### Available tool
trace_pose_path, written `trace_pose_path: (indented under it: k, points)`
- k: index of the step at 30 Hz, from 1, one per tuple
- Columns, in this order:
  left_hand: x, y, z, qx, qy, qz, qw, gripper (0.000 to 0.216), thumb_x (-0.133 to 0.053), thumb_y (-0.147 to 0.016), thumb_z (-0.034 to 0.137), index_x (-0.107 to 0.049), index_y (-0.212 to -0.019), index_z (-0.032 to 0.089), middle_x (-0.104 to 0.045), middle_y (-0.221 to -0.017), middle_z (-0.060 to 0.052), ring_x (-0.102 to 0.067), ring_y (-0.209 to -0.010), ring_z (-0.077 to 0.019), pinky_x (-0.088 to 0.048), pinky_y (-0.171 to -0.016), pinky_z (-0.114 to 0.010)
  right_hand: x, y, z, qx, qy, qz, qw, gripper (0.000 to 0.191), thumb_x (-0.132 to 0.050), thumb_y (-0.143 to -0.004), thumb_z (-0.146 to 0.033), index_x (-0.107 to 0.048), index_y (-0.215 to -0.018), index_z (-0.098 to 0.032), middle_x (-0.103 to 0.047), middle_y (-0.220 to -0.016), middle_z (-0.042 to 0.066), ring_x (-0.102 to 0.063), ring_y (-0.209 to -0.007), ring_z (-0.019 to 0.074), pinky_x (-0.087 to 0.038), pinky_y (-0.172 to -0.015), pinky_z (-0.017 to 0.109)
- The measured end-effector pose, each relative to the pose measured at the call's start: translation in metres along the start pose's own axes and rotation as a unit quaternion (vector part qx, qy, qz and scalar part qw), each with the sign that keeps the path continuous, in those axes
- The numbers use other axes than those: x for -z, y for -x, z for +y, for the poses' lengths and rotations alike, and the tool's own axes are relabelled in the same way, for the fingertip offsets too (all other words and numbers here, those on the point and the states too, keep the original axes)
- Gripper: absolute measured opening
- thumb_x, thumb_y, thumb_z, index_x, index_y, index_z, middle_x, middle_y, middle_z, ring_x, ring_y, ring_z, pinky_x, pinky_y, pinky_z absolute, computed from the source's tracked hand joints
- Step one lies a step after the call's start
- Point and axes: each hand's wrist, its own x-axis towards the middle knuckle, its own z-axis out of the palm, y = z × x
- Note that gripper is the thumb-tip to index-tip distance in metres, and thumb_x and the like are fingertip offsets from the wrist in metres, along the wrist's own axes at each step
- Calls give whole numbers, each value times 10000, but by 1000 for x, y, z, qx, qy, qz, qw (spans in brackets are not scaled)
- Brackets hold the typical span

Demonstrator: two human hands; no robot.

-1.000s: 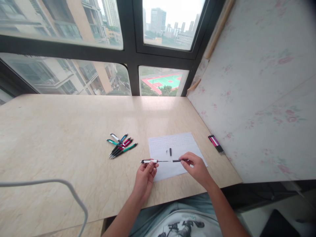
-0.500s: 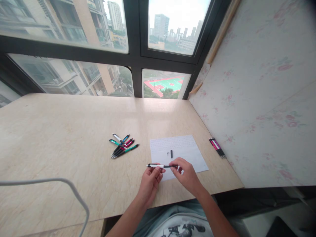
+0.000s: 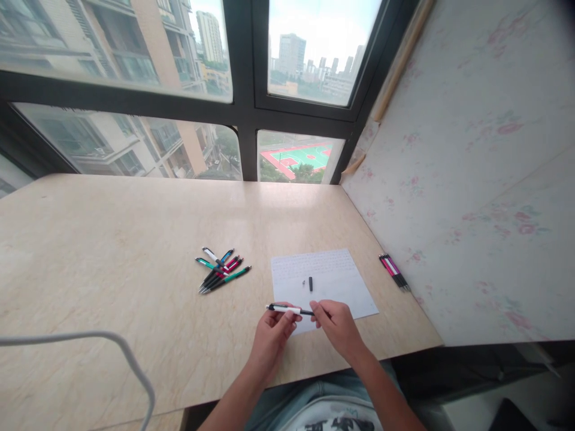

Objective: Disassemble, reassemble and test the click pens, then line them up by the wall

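Note:
A white pen (image 3: 287, 309) with a black clip end lies level between my hands, just over the front part of the paper. My left hand (image 3: 272, 338) is closed around its white barrel, thumb on top. The thumb and fingers of my right hand (image 3: 336, 326) pinch the thin black part at the pen's right end, and they hide its tip. Beyond the hands, a short black tube (image 3: 310, 284), like a pen grip, rests on the paper (image 3: 332, 278). Beside the tube is a tiny metallic piece (image 3: 303, 283), too small to make out.
Several click pens (image 3: 227, 278) with green, red, blue and white barrels lie in a loose pile on the left. Further pens (image 3: 394, 273) lie side by side against the wall on the right. A grey cable (image 3: 90, 337) curves across the lower left of the tabletop (image 3: 135, 239).
My right hand has shifted slightly along the black end of the pen, and its fingers have closed further over it. The left hand keeps its hold. The view has tilted up slightly.

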Motion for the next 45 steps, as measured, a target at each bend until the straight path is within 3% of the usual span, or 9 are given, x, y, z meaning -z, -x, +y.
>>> trace_pose_path:
  k: [5,8,12,18,24,30,36,41,45]
  points:
    - [0,-1,-1,-5,2,6,1000,286,-792,-689,273,-674,-920,151,-704,-900,-66,-651,-783,-134,-494,-685,-208,-1,0,-1,14,-42,-22,999,175,-586,-852,-285,-614,-1004,-202,-667,-903,35,-609,-773,161,-435,-566,223]
    - [1,-2,0,-9,0,13,1000,293,-791,-687,278,-674,-924,154,-703,-911,-65,-651,-796,-140,-493,-693,-214,-2,0,1,23,-24,-23,999,79,-564,-862,-258,-612,-877,-198,-654,-837,24,-594,-741,153,-430,-587,228]
    - [2,-2,0,-6,-5,13,1000,302,-798,-672,284,-677,-913,149,-701,-893,-66,-648,-778,-144,-489,-682,-223,-2,-1,4,24,7,-29,999,321,-427,-955,-318,-608,-724,-188,-627,-690,13,-571,-663,144,-413,-631,256]
    - [3,-3,1,-11,-4,13,1000,265,-773,-711,275,-671,-926,159,-696,-913,-60,-643,-812,-139,-478,-699,-216,-1,0,4,14,6,-21,1000,115,-564,-869,-310,-592,-865,-198,-642,-808,17,-571,-690,150,-401,-565,234]
    - [1,-1,2,-7,-5,10,1000,274,-794,-681,280,-674,-893,153,-693,-888,-62,-642,-795,-146,-474,-693,-227,0,1,8,14,13,-38,999,342,-420,-956,-348,-595,-705,-195,-625,-661,6,-549,-613,146,-382,-584,260]
    - [1,-1,2,-8,-8,11,1000,280,-779,-698,286,-673,-925,161,-703,-933,-66,-644,-825,-147,-477,-719,-232,-1,1,6,16,-13,-25,999,139,-569,-869,-331,-613,-884,-200,-656,-831,24,-590,-731,162,-409,-570,234]
    - [2,-3,1,0,-20,3,1000,281,-777,-697,282,-675,-924,153,-705,-939,-76,-650,-831,-156,-483,-705,-231,0,0,6,21,5,-35,999,356,-417,-960,-350,-640,-730,-196,-637,-671,7,-575,-642,144,-403,-620,255]
    - [3,-2,2,-9,-24,16,1000,300,-787,-682,291,-682,-926,151,-702,-927,-77,-653,-804,-154,-485,-693,-231,-1,1,9,9,-25,-20,999,174,-554,-885,-351,-635,-864,-199,-675,-814,23,-607,-740,161,-411,-572,230]
    - [3,-3,1,-7,-21,15,1000,296,-793,-675,287,-681,-915,154,-705,-905,-65,-649,-778,-138,-482,-691,-223,-2,2,9,14,-7,-28,999,313,-457,-941,-353,-637,-741,-192,-658,-695,13,-595,-650,146,-413,-605,250]
